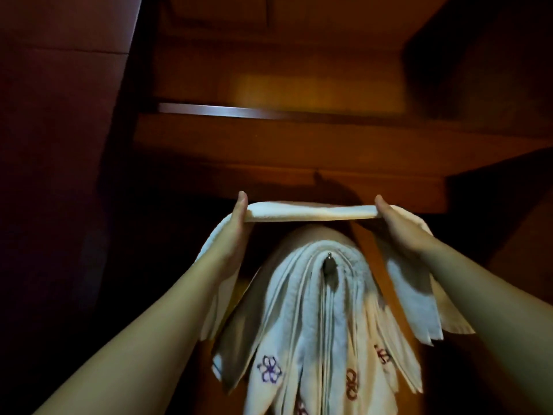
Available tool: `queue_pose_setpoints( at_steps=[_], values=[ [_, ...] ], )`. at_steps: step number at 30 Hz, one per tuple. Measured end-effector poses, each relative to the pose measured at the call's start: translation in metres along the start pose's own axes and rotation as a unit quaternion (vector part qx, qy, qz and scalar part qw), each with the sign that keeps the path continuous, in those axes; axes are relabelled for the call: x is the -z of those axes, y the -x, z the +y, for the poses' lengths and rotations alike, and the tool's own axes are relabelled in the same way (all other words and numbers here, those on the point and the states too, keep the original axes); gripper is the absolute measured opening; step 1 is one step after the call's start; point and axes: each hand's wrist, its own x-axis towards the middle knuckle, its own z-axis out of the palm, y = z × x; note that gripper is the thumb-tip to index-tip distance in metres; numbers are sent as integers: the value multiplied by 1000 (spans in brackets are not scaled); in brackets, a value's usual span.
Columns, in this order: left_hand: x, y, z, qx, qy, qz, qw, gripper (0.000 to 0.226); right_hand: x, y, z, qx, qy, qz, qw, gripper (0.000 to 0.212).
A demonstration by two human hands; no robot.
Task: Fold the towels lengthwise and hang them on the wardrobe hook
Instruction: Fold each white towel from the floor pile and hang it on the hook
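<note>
The left hand (236, 227) and the right hand (399, 227) are each gripping one side of a folded white towel (311, 211), thumbs on the near side and the other fingers hidden behind the cloth, stretching its middle flat between them while both ends are hanging down past the wrists. Just below that span, several more white towels (302, 310) are draping over the metal wardrobe hook (329, 260), some showing embroidered flower and ring motifs, and behind everything the dim brown wardrobe panelling (284, 139) is rising.
</note>
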Motion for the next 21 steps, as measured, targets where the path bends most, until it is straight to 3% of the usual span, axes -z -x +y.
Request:
queue_pose_setpoints(
  at_steps=[3,7,11,15,18,21],
  values=[
    [13,-22,-19,36,-23,30,999,62,-14,-34,27,-7,-45,-78,996,73],
    [24,-43,-45,127,-84,34,988,84,-29,-62,50,-9,-60,-131,989,96],
    [30,-63,-65,147,-86,42,984,87,-40,-78,59,-6,-11,-153,988,97],
    [38,-77,-85,143,-86,16,986,91,-50,-85,67,-14,-4,-122,992,64],
    [30,-89,-89,116,0,2,993,85,-52,-93,76,-56,2,-89,994,70],
    [29,-96,-94,126,-46,4,991,87,-53,-99,79,-93,1,-83,992,73]
  ],
)
